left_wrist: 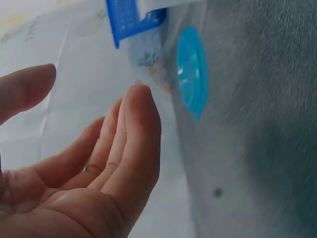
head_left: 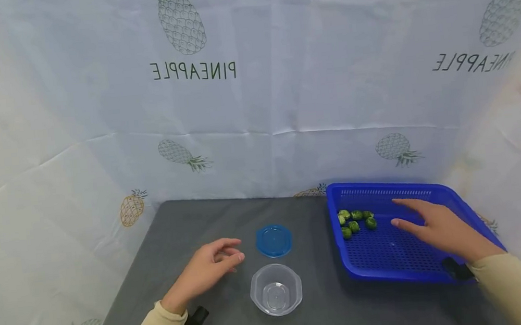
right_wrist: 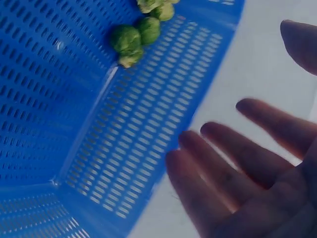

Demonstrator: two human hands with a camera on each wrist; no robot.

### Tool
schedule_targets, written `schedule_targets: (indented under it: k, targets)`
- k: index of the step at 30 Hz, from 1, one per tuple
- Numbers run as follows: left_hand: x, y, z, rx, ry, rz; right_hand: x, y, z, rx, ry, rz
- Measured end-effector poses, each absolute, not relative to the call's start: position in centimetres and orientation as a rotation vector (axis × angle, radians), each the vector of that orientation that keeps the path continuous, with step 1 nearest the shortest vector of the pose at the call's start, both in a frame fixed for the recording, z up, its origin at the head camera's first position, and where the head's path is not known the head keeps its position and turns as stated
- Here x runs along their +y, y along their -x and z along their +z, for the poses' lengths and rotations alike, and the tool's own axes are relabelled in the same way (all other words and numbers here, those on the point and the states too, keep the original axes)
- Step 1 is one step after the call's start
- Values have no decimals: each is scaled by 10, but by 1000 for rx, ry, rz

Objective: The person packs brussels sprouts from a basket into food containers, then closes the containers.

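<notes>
My left hand point(head_left: 211, 265) hovers above the dark table, left of a clear plastic bowl point(head_left: 278, 310) and a round blue lid point(head_left: 274, 241). Its fingers are loosely bent and hold nothing; the left wrist view shows thumb and fingers well apart. Over the right part of a blue perforated basket point(head_left: 396, 275) is my right hand point(head_left: 441, 229), with nothing in its spread fingers. Several Brussels sprouts point(head_left: 353, 226) lie in the basket's left part, left of that hand. In the right wrist view, green sprouts point(right_wrist: 126, 40) rest against the basket's slotted wall.
A grey cloth covers the table point(head_left: 178, 233). White curtains point(head_left: 273, 103) printed with pineapples hang behind it and at both sides. The basket stands close to the rear curtain. A black wrist strap piece point(head_left: 195, 319) shows beside the left sleeve.
</notes>
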State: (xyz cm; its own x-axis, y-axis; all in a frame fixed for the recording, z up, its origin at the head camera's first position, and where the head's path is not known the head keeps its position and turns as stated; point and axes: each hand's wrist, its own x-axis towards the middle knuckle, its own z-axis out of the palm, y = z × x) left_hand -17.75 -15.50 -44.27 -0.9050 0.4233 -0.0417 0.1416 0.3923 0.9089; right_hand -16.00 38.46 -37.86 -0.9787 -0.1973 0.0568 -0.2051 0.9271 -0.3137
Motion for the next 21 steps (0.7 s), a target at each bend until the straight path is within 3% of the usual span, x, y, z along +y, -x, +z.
schedule_targets:
  k: [11, 21]
  targets:
    - [-141, 181, -466, 2081, -439, 1611, 393, 215, -402, -3180, -298, 713]
    - [-136, 179, -471, 1948, -373, 1662, 393, 237, -428, -3219, -289, 797]
